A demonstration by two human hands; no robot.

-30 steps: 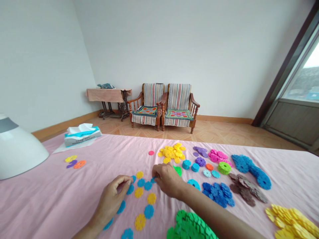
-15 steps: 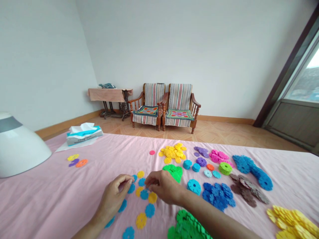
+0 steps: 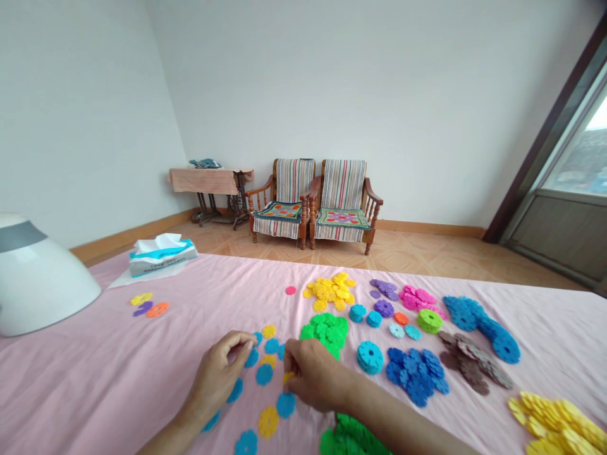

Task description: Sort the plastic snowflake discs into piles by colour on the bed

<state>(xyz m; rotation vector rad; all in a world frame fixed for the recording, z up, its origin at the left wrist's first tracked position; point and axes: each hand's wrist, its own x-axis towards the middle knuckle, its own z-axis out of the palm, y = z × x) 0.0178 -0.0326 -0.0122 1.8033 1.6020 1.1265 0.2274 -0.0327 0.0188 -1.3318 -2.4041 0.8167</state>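
Note:
My left hand (image 3: pixel 225 363) rests low over the pink cloth, thumb and forefinger pinched beside a small blue flower-shaped disc (image 3: pixel 257 339). Whether anything sits in that pinch is hidden. My right hand (image 3: pixel 310 374) is closed over the right side of the loose group, with the edge of a yellow flower-shaped disc (image 3: pixel 287 377) showing between its thumb and forefinger. Just beyond its fingers, a blue disc (image 3: pixel 281 352) is partly covered. Between the hands lie another blue disc (image 3: pixel 264 375) and a yellow one (image 3: pixel 268 361). Closer to me are a blue disc (image 3: pixel 286 405) and a yellow disc (image 3: pixel 269 421).
Heaps of green (image 3: pixel 327 332), yellow (image 3: pixel 329 291), dark blue (image 3: pixel 415 374) and brown discs (image 3: pixel 469 360) spread to the right. More green discs (image 3: pixel 353 437) lie under my right forearm. A tissue box (image 3: pixel 162 258) and a white rounded object (image 3: pixel 45 284) stand left.
My right hand has drawn toward me onto the yellow disc, uncovering a blue disc and more of the green heap. One blue disc between the hands has shifted left. My left hand stays almost still.

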